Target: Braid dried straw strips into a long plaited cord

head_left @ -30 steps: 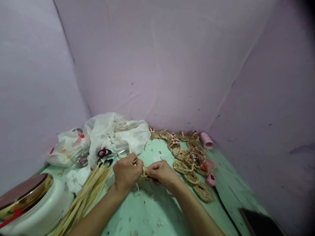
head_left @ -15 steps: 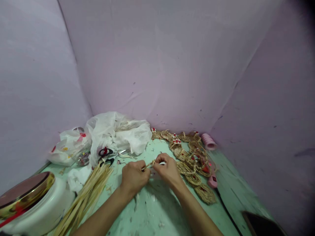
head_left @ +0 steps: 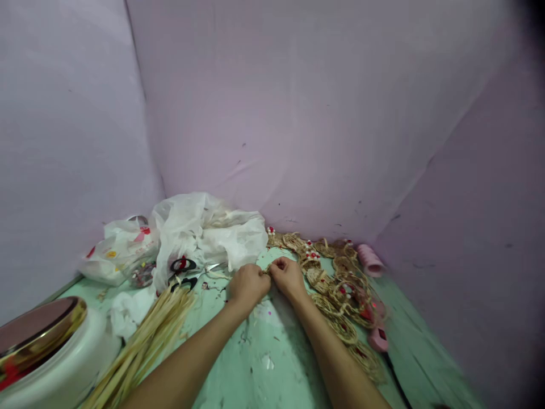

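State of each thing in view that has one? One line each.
Left hand: closed on straw piece
Right hand: pinching same piece
Scissors: lying down, opening unclear
Large plastic bag: crumpled
Straw strips: bundled, unwoven
Woven pieces: coiled, some beaded
Pink spool: on its side
Pink tool: lying down, corded
White jar: lid on top

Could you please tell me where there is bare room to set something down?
The widest patch of green table lies between the left forearm and right forearm, though small scraps dot it. Another lies between the black cord and right wall. White bags, scissors, pale strips and a jar crowd the left; woven pieces crowd beside the right forearm.
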Tool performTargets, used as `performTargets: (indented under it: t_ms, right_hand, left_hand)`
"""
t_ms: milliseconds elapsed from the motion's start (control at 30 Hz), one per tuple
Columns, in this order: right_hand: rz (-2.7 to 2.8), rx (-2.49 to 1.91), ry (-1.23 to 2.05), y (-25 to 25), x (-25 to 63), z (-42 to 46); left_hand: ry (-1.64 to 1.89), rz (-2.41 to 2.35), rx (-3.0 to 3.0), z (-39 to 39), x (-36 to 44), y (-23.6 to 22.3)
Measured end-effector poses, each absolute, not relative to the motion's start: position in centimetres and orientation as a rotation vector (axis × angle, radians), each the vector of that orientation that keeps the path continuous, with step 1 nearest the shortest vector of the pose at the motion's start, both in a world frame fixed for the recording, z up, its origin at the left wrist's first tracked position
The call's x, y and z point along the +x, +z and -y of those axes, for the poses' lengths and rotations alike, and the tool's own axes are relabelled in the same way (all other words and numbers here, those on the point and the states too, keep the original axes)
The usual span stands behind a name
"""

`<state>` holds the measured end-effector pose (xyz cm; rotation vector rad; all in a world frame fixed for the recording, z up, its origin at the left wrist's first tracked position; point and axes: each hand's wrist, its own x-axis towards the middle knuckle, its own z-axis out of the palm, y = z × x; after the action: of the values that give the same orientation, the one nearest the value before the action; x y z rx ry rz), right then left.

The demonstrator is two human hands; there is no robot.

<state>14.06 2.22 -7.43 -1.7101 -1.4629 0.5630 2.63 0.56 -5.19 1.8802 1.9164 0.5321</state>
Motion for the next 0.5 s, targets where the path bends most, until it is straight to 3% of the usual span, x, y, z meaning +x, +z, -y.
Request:
performTargets:
  t_ms: [500]
  right_hand:
    - [1.877, -1.928, 0.312, -6.4, 14.4, -2.3]
  left_hand:
    - [0.285, -1.836, 2.225, -0.5, 2.9, -5.1]
